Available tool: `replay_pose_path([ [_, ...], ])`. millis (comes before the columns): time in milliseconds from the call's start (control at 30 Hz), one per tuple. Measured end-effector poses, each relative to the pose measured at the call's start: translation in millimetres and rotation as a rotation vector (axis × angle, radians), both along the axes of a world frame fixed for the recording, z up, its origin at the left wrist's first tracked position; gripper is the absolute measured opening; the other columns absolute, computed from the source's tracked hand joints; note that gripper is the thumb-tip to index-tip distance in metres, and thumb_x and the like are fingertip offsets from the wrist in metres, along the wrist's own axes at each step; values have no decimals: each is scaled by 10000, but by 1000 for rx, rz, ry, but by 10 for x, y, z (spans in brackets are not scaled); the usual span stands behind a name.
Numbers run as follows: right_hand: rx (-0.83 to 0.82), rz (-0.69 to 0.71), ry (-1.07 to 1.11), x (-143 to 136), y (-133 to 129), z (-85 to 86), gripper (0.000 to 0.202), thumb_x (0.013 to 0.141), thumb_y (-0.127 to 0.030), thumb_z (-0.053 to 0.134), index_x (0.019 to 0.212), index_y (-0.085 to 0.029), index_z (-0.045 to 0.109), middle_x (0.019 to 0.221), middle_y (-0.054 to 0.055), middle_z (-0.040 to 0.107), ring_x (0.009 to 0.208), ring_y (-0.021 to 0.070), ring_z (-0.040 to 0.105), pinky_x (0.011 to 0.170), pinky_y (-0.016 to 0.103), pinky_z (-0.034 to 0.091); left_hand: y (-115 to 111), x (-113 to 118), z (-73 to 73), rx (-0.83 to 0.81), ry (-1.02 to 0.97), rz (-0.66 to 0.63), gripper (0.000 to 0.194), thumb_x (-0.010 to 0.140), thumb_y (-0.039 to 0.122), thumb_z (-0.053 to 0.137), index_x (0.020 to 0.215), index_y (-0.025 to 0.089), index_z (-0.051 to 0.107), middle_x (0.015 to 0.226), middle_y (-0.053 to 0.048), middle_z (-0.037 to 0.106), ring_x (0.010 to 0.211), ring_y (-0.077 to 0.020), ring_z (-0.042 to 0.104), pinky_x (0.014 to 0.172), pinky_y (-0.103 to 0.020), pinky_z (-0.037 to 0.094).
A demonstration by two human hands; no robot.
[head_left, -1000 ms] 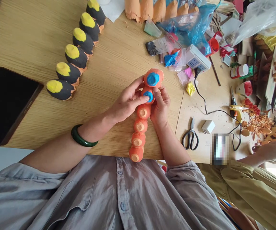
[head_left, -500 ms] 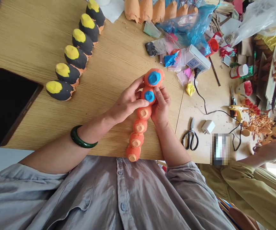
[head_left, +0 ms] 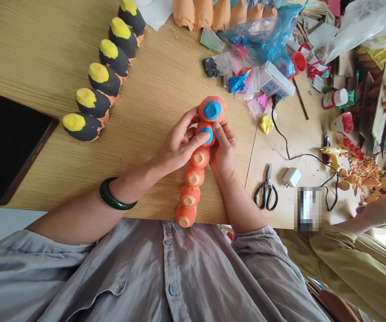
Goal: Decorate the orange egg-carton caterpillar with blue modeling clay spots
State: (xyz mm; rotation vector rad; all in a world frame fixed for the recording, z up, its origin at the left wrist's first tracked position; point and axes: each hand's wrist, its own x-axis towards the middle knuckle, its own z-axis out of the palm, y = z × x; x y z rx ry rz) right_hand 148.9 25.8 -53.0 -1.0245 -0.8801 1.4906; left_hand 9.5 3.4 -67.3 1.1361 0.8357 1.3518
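An orange row of joined bumps (head_left: 193, 176) runs from the table edge up to my hands. Blue material covers the tops of the two farthest bumps; the nearer tops are pale. My left hand (head_left: 182, 142) grips the row from the left, its thumb lying on the second blue patch (head_left: 206, 134). From the right, my right hand (head_left: 224, 145) holds the same row, thumb against the side between the two blue-topped bumps. A black row with yellow tops (head_left: 104, 80) lies at the upper left.
A dark tablet (head_left: 11, 147) lies at the left. To the right are black-handled scissors (head_left: 265, 190), a white adapter (head_left: 292, 177), a power strip (head_left: 276, 83) with its cable, and small bags of coloured clay (head_left: 239, 82). Another person's hand (head_left: 382, 212) is at the far right.
My left thumb has moved up and right onto the second blue patch. The orange row's far end has shifted slightly left, along with both hands.
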Motion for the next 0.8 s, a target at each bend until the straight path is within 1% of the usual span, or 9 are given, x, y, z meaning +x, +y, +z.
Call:
replay_pose_path([
  [100, 19, -1, 7, -2, -7, -12, 337, 870, -546, 919, 1029, -321, 725, 958, -48, 796, 827, 167, 719, 799, 322, 629, 1, 8, 30, -67, -100, -20, 644, 989, 548, 906, 1524, 257, 696, 1545, -117, 773, 1555, -326, 665, 1293, -422, 583],
  [200, 23, -1, 0, 2, -7, -32, 303, 891, -537, 898, 1022, -322, 730, 967, -46, 802, 843, 178, 732, 820, 343, 632, 10, -20, 76, -192, -239, -78, 583, 941, 447, 933, 1461, 270, 738, 1509, -83, 792, 1542, -325, 670, 1286, -436, 582],
  [300, -6, 10, 8, 20, 7, -40, 326, 846, -557, 909, 1013, -346, 725, 956, -59, 812, 865, 196, 707, 876, 376, 633, 24, -79, 131, -309, -328, -157, 575, 860, 301, 902, 1420, 279, 772, 1472, -54, 807, 1441, -319, 725, 1202, -441, 621],
  [367, -40, 16, 6, 33, 21, -37, 366, 798, -580, 925, 990, -357, 708, 916, -67, 809, 889, 207, 688, 896, 387, 623, 31, -106, 158, -346, -364, -188, 591, 805, 240, 845, 1392, 290, 797, 1450, -37, 818, 1348, -302, 755, 1134, -430, 636],
  [433, -76, 13, 0, 40, 33, -32, 404, 751, -606, 941, 967, -361, 704, 884, -66, 809, 914, 218, 677, 886, 389, 609, 35, -108, 169, -345, -386, -187, 585, 785, 243, 840, 1366, 310, 816, 1438, -22, 827, 1303, -290, 756, 1083, -410, 638],
  [533, -89, 9, -2, 34, 39, -26, 424, 734, -620, 954, 962, -354, 716, 899, -60, 823, 938, 225, 690, 873, 389, 596, 35, -80, 164, -293, -359, -143, 565, 805, 328, 954, 1355, 327, 823, 1445, -21, 828, 1400, -309, 718, 1110, -410, 625],
  [633, -43, 17, 23, 25, 32, -26, 363, 806, -568, 933, 975, -328, 718, 927, -58, 818, 867, 190, 694, 830, 359, 601, 31, -61, 151, -256, -304, -85, 554, 831, 425, 1020, 1330, 286, 824, 1452, -57, 824, 1494, -334, 683, 1175, -426, 618],
  [700, -10, 24, 37, 22, 25, -25, 298, 869, -513, 901, 983, -311, 715, 930, -56, 806, 820, 167, 701, 800, 334, 612, 29, -64, 144, -274, -307, -82, 552, 848, 444, 1026, 1332, 275, 819, 1437, -62, 825, 1439, -316, 722, 1139, -405, 642],
  [800, 4, 36, 59, 26, 19, -13, 237, 915, -460, 875, 991, -302, 715, 907, -53, 790, 809, 163, 728, 785, 319, 627, 29, -75, 143, -321, -364, -124, 572, 857, 420, 1034, 1366, 302, 804, 1373, -30, 835, 1313, -268, 781, 1079, -371, 665],
])
